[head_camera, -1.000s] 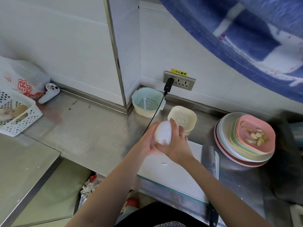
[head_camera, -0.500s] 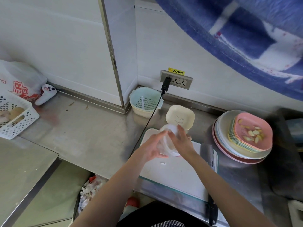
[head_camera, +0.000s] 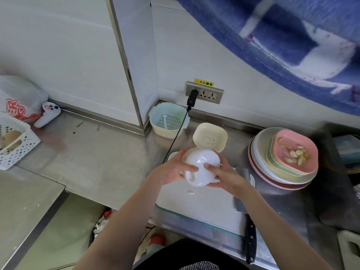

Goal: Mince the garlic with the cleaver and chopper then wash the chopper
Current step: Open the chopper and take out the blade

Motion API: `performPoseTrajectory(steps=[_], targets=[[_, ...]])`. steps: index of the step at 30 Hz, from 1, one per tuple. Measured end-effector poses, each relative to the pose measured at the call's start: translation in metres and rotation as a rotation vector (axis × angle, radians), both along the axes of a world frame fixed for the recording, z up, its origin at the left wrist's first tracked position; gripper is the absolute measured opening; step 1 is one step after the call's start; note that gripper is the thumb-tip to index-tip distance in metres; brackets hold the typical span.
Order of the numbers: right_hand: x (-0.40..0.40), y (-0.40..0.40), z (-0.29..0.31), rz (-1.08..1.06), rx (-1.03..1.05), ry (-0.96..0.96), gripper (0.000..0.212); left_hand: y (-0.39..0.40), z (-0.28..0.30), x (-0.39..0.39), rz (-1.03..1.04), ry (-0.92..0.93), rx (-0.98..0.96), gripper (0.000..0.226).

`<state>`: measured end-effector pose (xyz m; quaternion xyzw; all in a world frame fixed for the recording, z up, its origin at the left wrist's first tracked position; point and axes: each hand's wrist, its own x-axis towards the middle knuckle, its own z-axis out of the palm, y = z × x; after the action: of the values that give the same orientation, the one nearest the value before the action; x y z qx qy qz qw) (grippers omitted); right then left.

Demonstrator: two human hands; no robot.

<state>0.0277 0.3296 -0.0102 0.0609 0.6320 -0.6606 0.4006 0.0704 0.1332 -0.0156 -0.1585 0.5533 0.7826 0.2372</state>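
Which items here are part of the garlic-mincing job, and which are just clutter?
Job: white chopper, held by left hand and right hand; cutting board; cleaver; garlic pieces on pink plate.

Lying about: colander; cream dish; white basket; game controller; plastic bag.
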Motion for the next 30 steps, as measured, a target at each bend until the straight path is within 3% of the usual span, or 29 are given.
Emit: performPoseTrajectory(steps=[2, 6, 8, 11, 14, 17, 19, 23, 26, 30], targets=[[-0.001, 0.005, -0.002, 0.055, 0.007, 0.034, 0.087, -0.003, 0.0, -0.002, -0.105, 0.028, -0.098, 0.085], [0.002, 0.004, -0.004, 0.148, 0.176, 0.311, 0.086, 0.004, -0.001, -0.003, -0.282, 0.13, -0.553, 0.102], [0.002, -0.001, -0.006, 0.143, 0.302, 0.449, 0.084, 0.014, -0.002, -0.001, -0.262, 0.189, -0.708, 0.105], [0.004, -0.008, -0.006, 0.125, 0.418, 0.568, 0.085, 0.021, -0.002, -0.001, -0.157, 0.244, -0.793, 0.103], [0.005, -0.006, -0.01, 0.083, 0.388, 0.561, 0.08, 0.015, 0.0, -0.004, -0.112, 0.109, -0.741, 0.095], [0.005, -0.005, -0.011, -0.055, 0.267, 0.376, 0.056, 0.004, -0.002, -0.002, -0.06, -0.092, -0.388, 0.076], [0.006, -0.007, -0.007, -0.032, 0.238, 0.206, 0.044, 0.0, -0.005, 0.002, -0.086, -0.138, -0.299, 0.07], [0.007, -0.015, -0.007, 0.017, 0.201, 0.013, 0.048, -0.006, -0.007, 0.006, -0.021, -0.254, -0.314, 0.061], [0.011, -0.031, -0.009, 0.01, 0.262, 0.036, 0.046, -0.017, -0.012, 0.006, 0.063, -0.26, -0.255, 0.08], [0.015, -0.052, -0.01, -0.099, 0.27, 0.102, 0.036, -0.028, -0.004, -0.002, 0.071, -0.135, -0.571, 0.106]])
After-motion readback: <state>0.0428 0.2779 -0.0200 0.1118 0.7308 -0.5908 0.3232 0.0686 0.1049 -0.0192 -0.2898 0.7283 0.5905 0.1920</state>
